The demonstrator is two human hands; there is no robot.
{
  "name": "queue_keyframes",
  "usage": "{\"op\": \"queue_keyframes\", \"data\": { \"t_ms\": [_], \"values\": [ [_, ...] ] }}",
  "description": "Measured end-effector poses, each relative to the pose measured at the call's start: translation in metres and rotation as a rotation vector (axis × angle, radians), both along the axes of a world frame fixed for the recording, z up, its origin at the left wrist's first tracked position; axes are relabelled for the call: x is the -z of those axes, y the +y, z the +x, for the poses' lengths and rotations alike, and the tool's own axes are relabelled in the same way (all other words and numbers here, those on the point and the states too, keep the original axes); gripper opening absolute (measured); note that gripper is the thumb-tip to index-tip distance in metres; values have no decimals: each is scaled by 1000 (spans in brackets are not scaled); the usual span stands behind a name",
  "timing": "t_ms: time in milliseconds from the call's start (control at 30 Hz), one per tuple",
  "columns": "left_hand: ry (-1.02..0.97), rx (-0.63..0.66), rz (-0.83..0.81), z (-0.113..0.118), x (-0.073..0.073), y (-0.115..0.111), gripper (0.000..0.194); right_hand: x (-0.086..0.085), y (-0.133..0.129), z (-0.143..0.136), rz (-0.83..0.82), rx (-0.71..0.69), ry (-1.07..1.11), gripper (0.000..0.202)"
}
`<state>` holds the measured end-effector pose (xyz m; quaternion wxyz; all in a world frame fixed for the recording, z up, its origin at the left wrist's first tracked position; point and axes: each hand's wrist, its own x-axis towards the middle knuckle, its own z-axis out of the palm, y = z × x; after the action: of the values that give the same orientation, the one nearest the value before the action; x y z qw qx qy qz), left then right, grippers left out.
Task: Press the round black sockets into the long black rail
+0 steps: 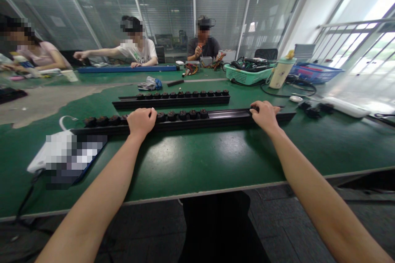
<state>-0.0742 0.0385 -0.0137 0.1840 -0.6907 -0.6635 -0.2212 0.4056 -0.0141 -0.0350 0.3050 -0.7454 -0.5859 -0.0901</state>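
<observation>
Evidently, two long black rails lie roughly parallel on the green table (197,164), and the far rail (173,103) serves as reference. The near rail (228,122) rests on the wearer's side of it and extends past both its ends. Round black parts (182,114) stand in a row along the near rail's channel; towards the right, its shiny floor shows.

The left hand (141,122) is nearer than the far rail's left part, curled palm-down over the row. Its fingertips are hidden, so whether it grips a round part or the rail walls cannot be told. The right hand (266,116) is nearer than the far rail and beyond its right end, fingers bent and partly closed at a small dark piece (255,109) in the channel; a firm hold cannot be confirmed. The green basket (247,77) sits behind the far rail, to its right.

Judged by appearance, the near rail is stiff and of moderate weight, awkward chiefly through its length. Its smooth walls may slip under bare fingers, and the round parts could slide or tip if one end rises. Sound holding points are the outer side walls, one hand near each end, kept level; the round parts look unsuitable as handles.
</observation>
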Motion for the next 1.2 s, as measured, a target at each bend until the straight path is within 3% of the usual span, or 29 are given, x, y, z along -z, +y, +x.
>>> {"op": "queue_keyframes", "data": {
  "t_ms": [1200],
  "values": [
    [2, -7, 2, 2, -1, -1, 55, 10, 6, 16, 32, 77, -19, 25]
  ]
}}
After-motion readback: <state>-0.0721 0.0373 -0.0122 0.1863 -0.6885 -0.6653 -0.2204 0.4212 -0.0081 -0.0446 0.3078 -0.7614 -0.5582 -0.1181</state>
